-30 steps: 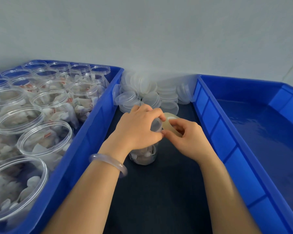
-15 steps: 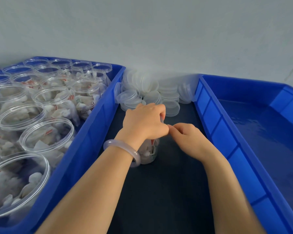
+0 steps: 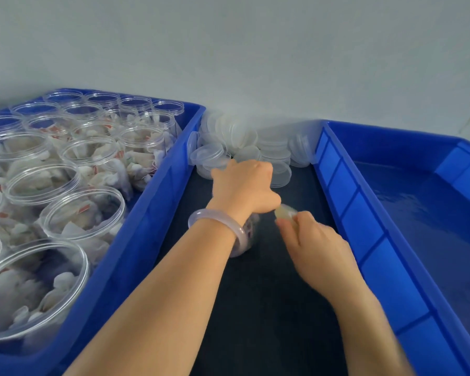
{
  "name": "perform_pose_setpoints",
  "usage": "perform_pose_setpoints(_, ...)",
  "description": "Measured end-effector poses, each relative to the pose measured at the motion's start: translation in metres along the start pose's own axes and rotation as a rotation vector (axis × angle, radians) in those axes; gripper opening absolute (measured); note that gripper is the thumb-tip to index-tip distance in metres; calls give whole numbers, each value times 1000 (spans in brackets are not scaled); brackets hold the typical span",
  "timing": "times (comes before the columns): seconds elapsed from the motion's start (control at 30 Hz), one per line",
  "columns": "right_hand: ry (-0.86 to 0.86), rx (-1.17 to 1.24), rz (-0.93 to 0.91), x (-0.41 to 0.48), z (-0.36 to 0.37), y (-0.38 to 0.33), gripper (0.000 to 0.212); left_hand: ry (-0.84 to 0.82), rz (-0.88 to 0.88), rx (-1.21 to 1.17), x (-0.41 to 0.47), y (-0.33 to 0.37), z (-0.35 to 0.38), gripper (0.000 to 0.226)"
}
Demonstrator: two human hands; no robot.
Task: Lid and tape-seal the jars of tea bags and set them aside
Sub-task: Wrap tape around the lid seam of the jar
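Two hands, two blue crates, one jar on the mat, one tape roll. Left hand (image 3: 243, 188) is curled down over the top of the jar (image 3: 253, 230) and grips it. The jar stands on the dark mat (image 3: 269, 308) between the crates, mostly hidden by the hand and wrist; only part of its clear side shows, with tea bags inside. Right hand (image 3: 319, 246) is just right of the jar, thumb and fingers pinching the tape roll (image 3: 285, 213). The roll is blurred and close to the left thumb; whether they touch, cannot tell. One pale bracelet (image 3: 219, 226) is on the left wrist, in front of the jar. Left crate (image 3: 152, 213) holds open jars (image 3: 82, 210) of tea bags, well over a dozen, with some cut off at the frame edge so no exact count. Right crate (image 3: 345, 202) runs along the right side of the mat. A heap of clear lids (image 3: 242, 137) lies at the far end of the mat against the wall (image 3: 255, 50), too overlapped to count.
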State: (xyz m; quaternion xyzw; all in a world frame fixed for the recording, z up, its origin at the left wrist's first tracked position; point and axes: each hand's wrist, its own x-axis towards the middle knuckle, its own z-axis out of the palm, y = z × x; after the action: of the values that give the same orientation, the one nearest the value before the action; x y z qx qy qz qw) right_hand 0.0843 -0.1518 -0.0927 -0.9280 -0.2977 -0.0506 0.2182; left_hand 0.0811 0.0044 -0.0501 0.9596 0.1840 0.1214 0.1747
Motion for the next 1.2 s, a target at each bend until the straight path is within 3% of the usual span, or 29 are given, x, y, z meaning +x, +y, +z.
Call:
perform_pose_setpoints(0.07, -62, -182, 6, 16, 9, 11, 33, -49, 54, 4, 0, -1, 2, 25)
perform_pose_setpoints(0.17, -149, -114, -26, 29, 30, 18, 31, -73, 136, -30, 0, -9, 1, 60)
perform_pose_setpoints(0.23, -161, -101, -20, 33, 43, 22, 32, 169, 178, -283, -6, -15, 1, 68)
perform_pose_setpoints(0.3, -162, -154, -16, 38, 50, 26, 36, 514, 120, -643, -17, -27, 11, 49)
perform_pose_setpoints(0.33, -168, -184, -15, 39, 53, 28, 39, 599, 55, -783, -22, -33, 20, 39)
perform_pose_setpoints(0.4, -208, -222, -24, 40, 58, 31, 43, 537, -97, -997, -30, -43, 42, 38)
perform_pose_setpoints(0.47, -189, -158, -47, 41, 55, 31, 39, 397, -185, -1180, -32, -49, 60, 57)
perform_pose_setpoints(0.53, -14, 232, -29, 40, 44, 29, 26, 347, -216, -1298, -32, -50, 68, 66)
perform_pose_setpoints(0.6, 132, 795, -9, 37, 31, 22, 30, 357, -240, -1330, -29, -49, 69, 67)
perform_pose_setpoints(0.67, 175, 1020, -39, 34, 23, 12, 29, 376, -269, -1321, -28, -48, 70, 69)
perform_pose_setpoints(0.9, 285, 989, -118, 36, 25, -7, 24, 407, -280, -1308, -29, -45, 72, 61)
perform_pose_setpoints(1.2, 591, 650, -293, 34, 42, -3, 21, 461, -354, -1285, -26, -41, 73, 72)
